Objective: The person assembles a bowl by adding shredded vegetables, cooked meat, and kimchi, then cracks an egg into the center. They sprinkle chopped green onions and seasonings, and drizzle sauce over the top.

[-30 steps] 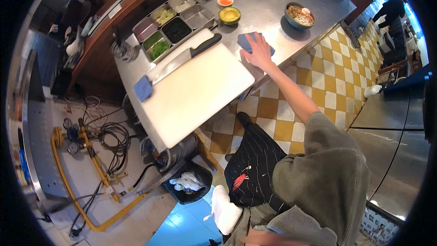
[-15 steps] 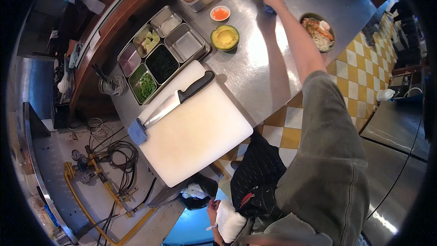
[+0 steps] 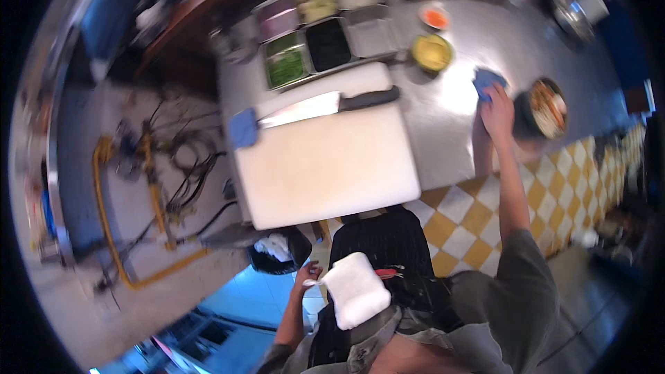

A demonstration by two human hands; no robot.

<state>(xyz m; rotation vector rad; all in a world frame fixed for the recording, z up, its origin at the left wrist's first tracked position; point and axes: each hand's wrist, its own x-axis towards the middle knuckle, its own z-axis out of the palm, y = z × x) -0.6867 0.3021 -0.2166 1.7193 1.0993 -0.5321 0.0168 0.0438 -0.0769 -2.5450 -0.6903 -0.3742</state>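
My right hand (image 3: 497, 114) presses a folded blue cloth (image 3: 487, 83) onto the steel worktop, fingers closed over it. Just right of that hand is a bowl of food (image 3: 547, 109) with pale strands and orange pieces. My left hand (image 3: 305, 278) hangs low by my waist, fingers loosely bent and apart, next to a white towel (image 3: 357, 291) at my apron. On the white cutting board (image 3: 329, 166) lies a black-handled chef's knife (image 3: 318, 107), its tip near another blue cloth (image 3: 243, 128) at the board's left edge.
Beyond the board stands a steel tray of inserts (image 3: 285, 68) with chopped greens and other fillings. A halved avocado (image 3: 431, 53) and a small dish of orange bits (image 3: 435, 18) sit to its right. A lined bin (image 3: 277, 249) is below; yellow pipes (image 3: 104, 221) run at left.
My right hand has drawn the blue cloth nearer across the worktop, from the far edge to beside the bowl. The view has turned, and more of my left arm shows.
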